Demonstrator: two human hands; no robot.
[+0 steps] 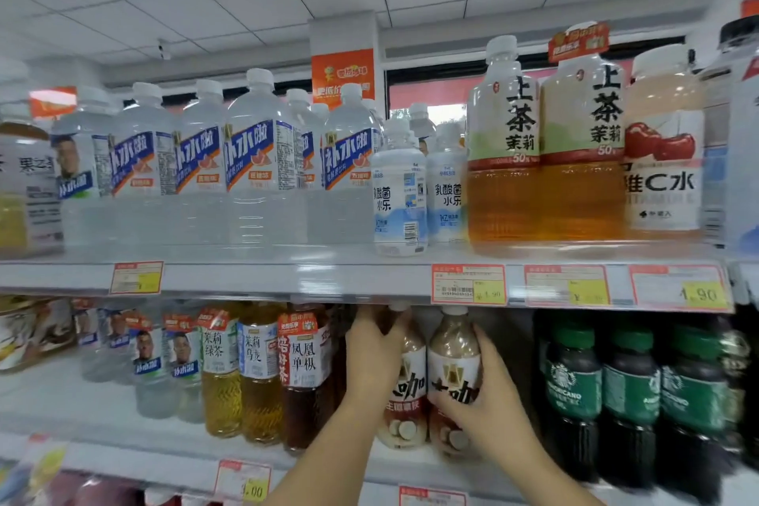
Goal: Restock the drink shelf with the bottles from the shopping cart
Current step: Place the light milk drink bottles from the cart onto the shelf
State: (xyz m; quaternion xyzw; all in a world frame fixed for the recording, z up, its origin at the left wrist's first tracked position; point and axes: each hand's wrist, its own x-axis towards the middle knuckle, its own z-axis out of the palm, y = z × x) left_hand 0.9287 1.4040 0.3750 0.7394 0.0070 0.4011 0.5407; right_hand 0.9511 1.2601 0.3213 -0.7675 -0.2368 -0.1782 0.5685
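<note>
Two milky-brown coffee bottles with white labels and white caps stand side by side on the middle shelf (410, 468). My left hand (371, 357) grips the left coffee bottle (406, 394) around its neck and shoulder. My right hand (488, 386) holds the right coffee bottle (454, 357) at its label, fingers curled round its lower front. Both bottles are upright, their caps just under the upper shelf's edge. The shopping cart is out of view.
Dark green-labelled coffee bottles (628, 394) stand right of my hands, amber tea bottles (263, 374) to the left. The upper shelf (287, 279) carries large water bottles (263, 160), small white drinks (400, 197) and big tea bottles (542, 152). Price tags line the shelf edges.
</note>
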